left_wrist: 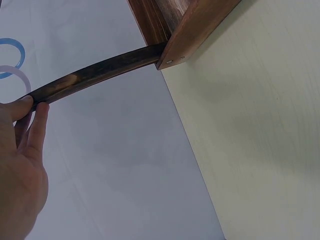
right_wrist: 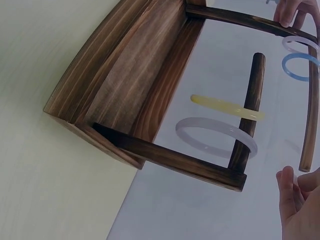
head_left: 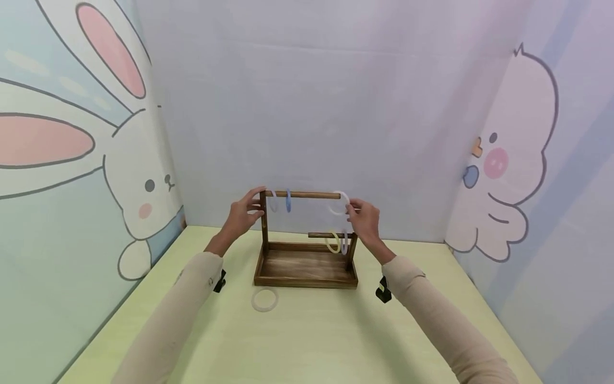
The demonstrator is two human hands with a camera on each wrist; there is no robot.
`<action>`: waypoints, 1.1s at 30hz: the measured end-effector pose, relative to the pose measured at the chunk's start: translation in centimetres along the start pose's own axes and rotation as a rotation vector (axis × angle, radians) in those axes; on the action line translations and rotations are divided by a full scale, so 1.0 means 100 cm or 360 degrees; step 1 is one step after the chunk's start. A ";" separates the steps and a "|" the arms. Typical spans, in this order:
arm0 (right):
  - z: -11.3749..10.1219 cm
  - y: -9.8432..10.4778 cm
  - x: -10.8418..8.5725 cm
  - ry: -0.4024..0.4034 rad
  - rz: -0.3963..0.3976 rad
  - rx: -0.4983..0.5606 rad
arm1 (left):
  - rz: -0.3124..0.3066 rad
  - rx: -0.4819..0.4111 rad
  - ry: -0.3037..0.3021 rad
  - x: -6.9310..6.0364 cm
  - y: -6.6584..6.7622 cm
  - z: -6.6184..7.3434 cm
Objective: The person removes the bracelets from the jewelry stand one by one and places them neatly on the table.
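A dark wooden bangle stand (head_left: pixel 264 226) has a tall post on the left with a long upper bar and a short post on the right with a lower bar. My left hand (head_left: pixel 241 217) grips the top of the tall post. At the free right end of the upper bar, my right hand (head_left: pixel 365 220) pinches a whitish bangle (head_left: pixel 344 197), which looks to be around or beside the bar's tip. A pale lavender bangle (right_wrist: pixel 295 39) and a blue bangle (head_left: pixel 289 201) hang near the tall post. On the lower bar are a yellow bangle (right_wrist: pixel 220 105) and another pale lavender bangle (right_wrist: pixel 215 124).
One more pale bangle (head_left: pixel 265 309) lies flat on the light yellow-green table (head_left: pixel 307 341), in front of the stand's left corner. The stand's base is a shallow wooden tray (head_left: pixel 302 265). Walls with cartoon animals close in the left and right, with a pale backdrop (head_left: pixel 307 117) behind.
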State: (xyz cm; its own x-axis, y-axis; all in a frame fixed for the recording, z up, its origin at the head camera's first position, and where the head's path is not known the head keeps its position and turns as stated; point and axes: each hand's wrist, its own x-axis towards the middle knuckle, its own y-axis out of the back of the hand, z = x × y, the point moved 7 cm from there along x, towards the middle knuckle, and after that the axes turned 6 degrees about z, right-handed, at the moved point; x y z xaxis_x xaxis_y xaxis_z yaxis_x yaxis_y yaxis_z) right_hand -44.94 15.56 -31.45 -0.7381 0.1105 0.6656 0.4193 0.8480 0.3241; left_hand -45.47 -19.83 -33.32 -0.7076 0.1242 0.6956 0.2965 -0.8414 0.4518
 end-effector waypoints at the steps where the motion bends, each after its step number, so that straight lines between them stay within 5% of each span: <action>1: 0.001 0.001 0.000 -0.0003 0.0003 -0.0002 | -0.0003 -0.0001 0.0007 0.000 -0.001 0.000; 33: 0.027 0.030 -0.011 -0.0153 -0.0030 0.0003 | 0.0005 0.0010 0.0014 0.001 -0.002 -0.002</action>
State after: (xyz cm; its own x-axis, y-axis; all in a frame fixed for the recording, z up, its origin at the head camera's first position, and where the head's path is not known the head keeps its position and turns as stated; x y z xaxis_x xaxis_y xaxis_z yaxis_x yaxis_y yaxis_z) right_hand -44.28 19.34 -33.02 -0.7933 0.1437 0.5916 0.4037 0.8515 0.3345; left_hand -45.71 -19.75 -33.47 -0.7121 0.1167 0.6923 0.3031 -0.8383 0.4531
